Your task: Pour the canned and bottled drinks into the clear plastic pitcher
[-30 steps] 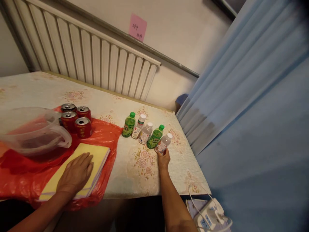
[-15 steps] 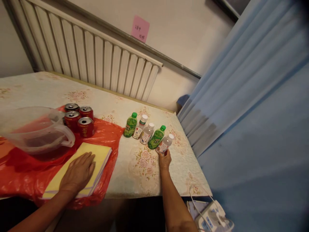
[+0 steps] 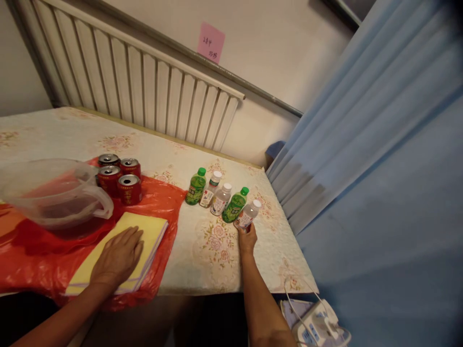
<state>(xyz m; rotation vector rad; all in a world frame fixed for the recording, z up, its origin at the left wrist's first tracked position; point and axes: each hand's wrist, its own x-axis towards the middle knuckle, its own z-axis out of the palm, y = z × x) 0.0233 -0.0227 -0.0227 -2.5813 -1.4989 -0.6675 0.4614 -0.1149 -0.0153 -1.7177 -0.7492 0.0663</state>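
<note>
My left hand point(image 3: 121, 255) lies flat, fingers stretched, on a folded yellow cloth point(image 3: 152, 231). My right hand point(image 3: 248, 238) is wrapped round the lower part of a clear white-capped bottle point(image 3: 248, 214) at the right end of a row. Beside that bottle stands a green bottle point(image 3: 235, 207), then a clear bottle point(image 3: 220, 200), a white-labelled bottle point(image 3: 210, 190) and another green bottle point(image 3: 196, 188). All of them stand upright on the floral tablecloth point(image 3: 191, 260).
Several red cans point(image 3: 129, 190) stand on a red plastic sheet point(image 3: 166, 197) at the left, beside a clear plastic jug point(image 3: 54, 193). A radiator point(image 3: 144, 86) runs behind the table. Blue curtains point(image 3: 361, 168) hang at the right, above a power strip point(image 3: 318, 327).
</note>
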